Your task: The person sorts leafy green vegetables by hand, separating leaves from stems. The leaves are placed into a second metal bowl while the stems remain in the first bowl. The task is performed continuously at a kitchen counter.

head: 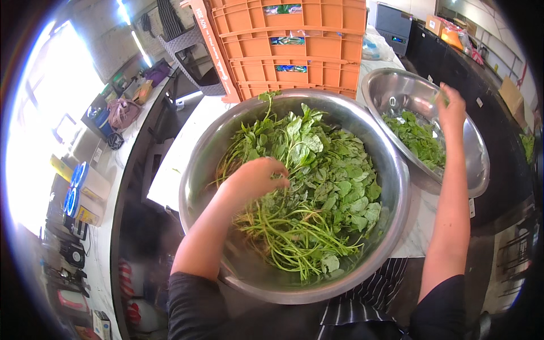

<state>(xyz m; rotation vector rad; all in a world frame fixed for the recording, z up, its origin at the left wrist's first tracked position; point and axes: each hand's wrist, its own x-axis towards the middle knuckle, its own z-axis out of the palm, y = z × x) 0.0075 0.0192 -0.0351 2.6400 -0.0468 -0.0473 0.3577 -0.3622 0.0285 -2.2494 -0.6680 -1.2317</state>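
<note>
A large stainless steel bowl (401, 170) stands before me, filled with leafy green stems (340, 182); their thin stalks and roots lie toward the near and left sides. My left hand (265, 176) is over the middle of these greens, fingers curled, somewhat blurred; whether it pinches a stem I cannot tell. To the right, a smaller steel bowl (476, 170) tilts against the large bowl's rim and holds picked green leaves (414, 138). My right hand (451, 104) is above its far right side, with a bit of green between the fingers.
Stacked orange plastic crates (289, 51) stand just behind the large bowl. Both bowls are on a marble-patterned table (418, 221). A counter (140, 123) at the left bears tubs with blue lids (87, 195) and a pink bag (123, 112). A dark grey chair (191, 55) is beyond.
</note>
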